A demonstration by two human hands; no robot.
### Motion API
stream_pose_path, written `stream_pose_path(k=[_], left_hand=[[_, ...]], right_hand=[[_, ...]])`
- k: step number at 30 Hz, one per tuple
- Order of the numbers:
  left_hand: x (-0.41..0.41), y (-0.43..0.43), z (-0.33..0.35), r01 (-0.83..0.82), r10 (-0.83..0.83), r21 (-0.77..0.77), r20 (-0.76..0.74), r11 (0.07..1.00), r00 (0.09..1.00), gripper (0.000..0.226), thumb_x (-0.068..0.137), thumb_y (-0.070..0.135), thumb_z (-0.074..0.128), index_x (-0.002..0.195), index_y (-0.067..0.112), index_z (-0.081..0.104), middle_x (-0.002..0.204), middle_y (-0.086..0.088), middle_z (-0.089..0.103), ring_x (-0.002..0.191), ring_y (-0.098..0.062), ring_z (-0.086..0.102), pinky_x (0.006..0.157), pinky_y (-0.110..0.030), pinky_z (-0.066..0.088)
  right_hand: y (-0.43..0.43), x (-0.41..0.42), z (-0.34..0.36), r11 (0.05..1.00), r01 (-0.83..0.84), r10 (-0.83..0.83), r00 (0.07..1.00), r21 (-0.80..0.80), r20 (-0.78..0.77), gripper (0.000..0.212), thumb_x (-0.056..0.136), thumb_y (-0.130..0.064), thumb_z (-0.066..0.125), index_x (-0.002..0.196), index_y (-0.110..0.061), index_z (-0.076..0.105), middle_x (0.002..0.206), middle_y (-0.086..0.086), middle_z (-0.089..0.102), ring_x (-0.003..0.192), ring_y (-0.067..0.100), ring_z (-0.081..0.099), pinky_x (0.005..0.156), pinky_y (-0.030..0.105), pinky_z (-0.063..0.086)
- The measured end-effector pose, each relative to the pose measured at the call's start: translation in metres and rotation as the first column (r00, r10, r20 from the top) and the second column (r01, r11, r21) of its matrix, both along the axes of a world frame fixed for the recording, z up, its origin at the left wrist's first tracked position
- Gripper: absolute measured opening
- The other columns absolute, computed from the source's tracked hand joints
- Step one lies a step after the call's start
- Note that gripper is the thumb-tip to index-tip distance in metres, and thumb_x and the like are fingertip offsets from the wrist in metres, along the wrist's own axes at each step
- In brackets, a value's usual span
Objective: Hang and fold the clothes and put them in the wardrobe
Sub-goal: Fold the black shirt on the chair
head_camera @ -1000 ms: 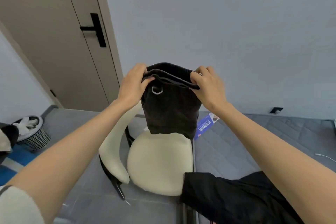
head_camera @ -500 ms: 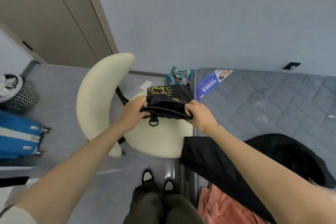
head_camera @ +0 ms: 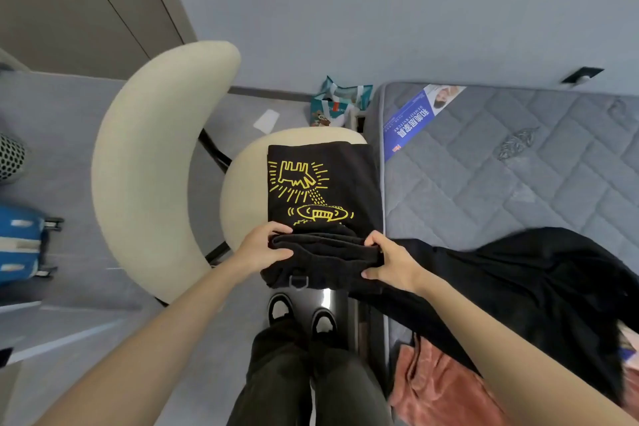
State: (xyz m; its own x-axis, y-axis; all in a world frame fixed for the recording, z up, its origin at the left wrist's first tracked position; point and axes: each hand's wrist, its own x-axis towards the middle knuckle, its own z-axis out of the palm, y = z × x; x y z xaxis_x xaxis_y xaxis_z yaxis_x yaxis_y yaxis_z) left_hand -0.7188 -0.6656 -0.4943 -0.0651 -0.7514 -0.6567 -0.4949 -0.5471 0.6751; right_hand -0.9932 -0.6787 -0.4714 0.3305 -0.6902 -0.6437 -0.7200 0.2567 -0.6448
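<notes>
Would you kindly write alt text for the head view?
The left hand and right hand grip a folded black garment over a yellow-printed black shirt on a cream chair; dark clothes lie on the grey mattress.

Two hands are showing, left hand [head_camera: 262, 251] and right hand [head_camera: 392, 261]; three garments are lying out: printed black garment [head_camera: 345, 176], plain black garment [head_camera: 518, 273], pink garment [head_camera: 435, 387]; one chair [head_camera: 148, 149], one mattress [head_camera: 518, 183].
</notes>
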Motion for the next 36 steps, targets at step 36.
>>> stream_pose_path(k=[36], left_hand=[[-0.076,0.062,-0.17,0.597,-0.297,-0.291,0.658,0.748,0.692,0.106,0.074,0.07,0.058,0.152,0.013,0.015,0.16,-0.009,0.007,0.147,-0.026,0.006,0.118,-0.048,0.01]], right_hand=[[0.015,-0.009,-0.179,0.597,-0.675,0.457,0.73,-0.433,-0.508,0.098,0.081,-0.073,0.046,0.155,-0.022,0.004,0.162,0.007,-0.001,0.148,0.03,-0.006,0.12,0.049,0.007]])
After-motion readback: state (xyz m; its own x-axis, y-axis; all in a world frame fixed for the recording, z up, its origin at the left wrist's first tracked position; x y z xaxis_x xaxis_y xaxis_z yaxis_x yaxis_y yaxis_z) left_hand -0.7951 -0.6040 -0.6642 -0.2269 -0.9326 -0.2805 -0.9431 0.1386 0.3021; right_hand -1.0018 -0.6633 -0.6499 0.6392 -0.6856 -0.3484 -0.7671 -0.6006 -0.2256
